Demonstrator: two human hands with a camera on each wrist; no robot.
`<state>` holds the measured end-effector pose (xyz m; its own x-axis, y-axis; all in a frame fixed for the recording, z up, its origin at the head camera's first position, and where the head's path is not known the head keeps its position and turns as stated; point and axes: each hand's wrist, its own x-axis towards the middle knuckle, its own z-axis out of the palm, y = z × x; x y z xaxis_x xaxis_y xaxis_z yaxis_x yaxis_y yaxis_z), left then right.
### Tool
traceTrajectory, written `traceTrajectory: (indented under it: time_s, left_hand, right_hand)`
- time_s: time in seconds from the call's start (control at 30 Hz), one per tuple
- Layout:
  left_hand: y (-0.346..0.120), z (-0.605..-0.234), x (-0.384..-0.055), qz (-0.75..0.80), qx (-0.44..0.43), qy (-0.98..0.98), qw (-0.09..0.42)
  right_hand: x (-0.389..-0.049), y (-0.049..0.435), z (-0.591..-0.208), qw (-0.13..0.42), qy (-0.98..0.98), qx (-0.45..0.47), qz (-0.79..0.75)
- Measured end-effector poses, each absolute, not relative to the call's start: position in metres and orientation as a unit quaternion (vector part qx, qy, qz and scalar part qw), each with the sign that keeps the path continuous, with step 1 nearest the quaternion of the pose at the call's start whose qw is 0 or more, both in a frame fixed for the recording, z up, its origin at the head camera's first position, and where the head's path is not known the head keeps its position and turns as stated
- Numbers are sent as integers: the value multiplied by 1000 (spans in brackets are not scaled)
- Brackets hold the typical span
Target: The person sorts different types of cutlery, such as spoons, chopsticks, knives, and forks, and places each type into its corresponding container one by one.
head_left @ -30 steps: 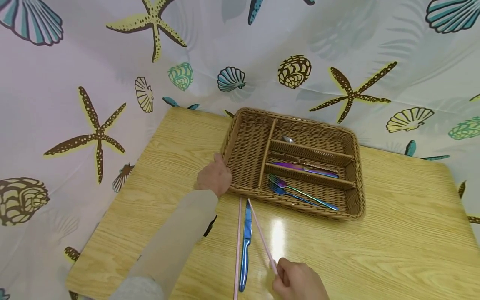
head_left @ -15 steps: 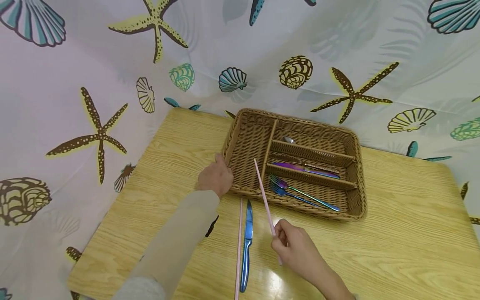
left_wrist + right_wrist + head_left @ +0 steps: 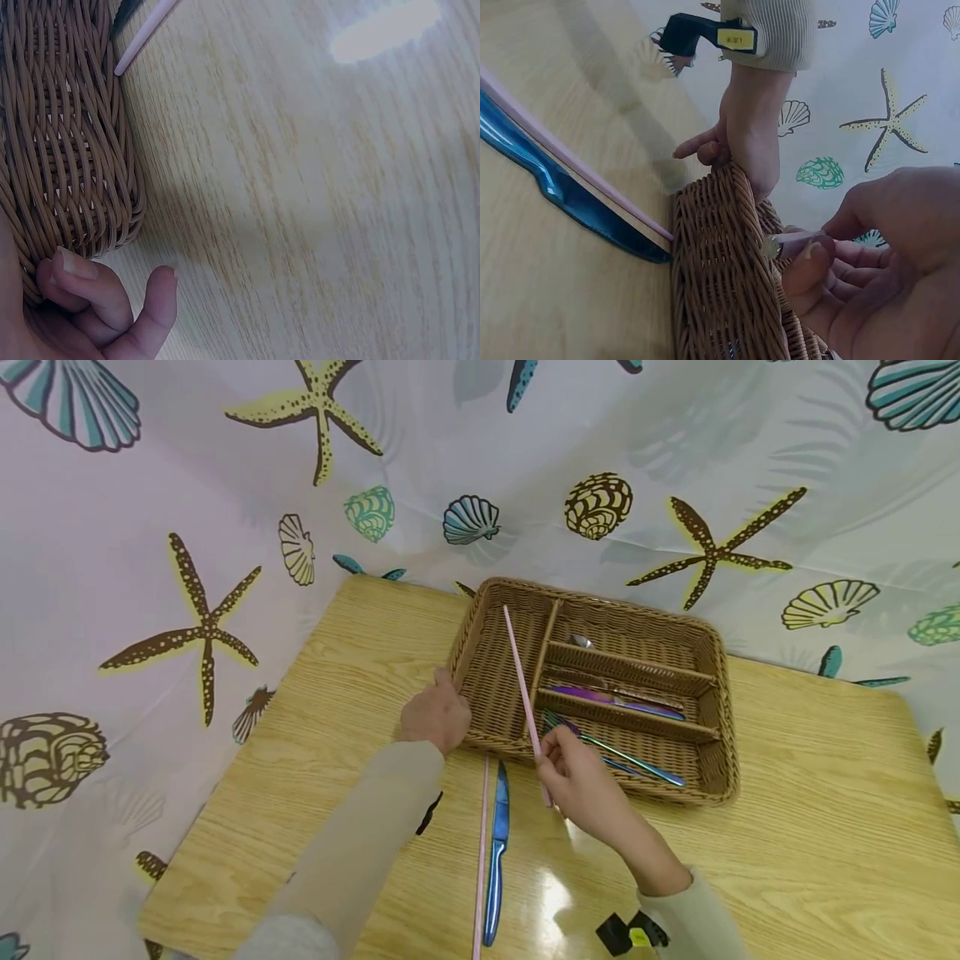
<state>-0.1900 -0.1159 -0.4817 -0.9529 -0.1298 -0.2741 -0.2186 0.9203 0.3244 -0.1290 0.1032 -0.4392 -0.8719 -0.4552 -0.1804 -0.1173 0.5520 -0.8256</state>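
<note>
My left hand (image 3: 437,714) grips the near left corner of a brown wicker cutlery basket (image 3: 491,685); in the left wrist view its fingers (image 3: 105,289) bend against the corner. Between thumb and fingers my right hand (image 3: 583,783) pinches a pink chopstick (image 3: 521,677) near its thick end. The thin end points away, over the basket's long left compartment. In the right wrist view the chopstick's butt end (image 3: 793,244) sticks out above the basket's near wall. On the table in front of the basket lie a second pink chopstick (image 3: 482,860) and a blue knife (image 3: 497,852), side by side.
To the right of the divider, the basket holds a spoon (image 3: 581,641) at the back, knives (image 3: 592,695) in the middle and forks (image 3: 637,762) in the front compartment. The wooden table (image 3: 817,793) meets a curtain (image 3: 420,443) printed with sea creatures behind and at left.
The right hand has lifted the chopstick from beside the knife and carried it forward, so it now extends over the left compartment. The left hand stays at the basket's corner.
</note>
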Motion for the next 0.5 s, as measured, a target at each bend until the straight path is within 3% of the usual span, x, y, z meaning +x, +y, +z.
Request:
traceTrajectory:
  time_s: [0.37,0.5]
  left_hand:
    - [-116,-486,-191,185,-92,971,123]
    - [-117,-487,-192,185,-94,970,128]
  right_hand:
    - [-171,80,-441,132,872,-180,-435]
    - [-184,71,-441,137,872,-183,-433]
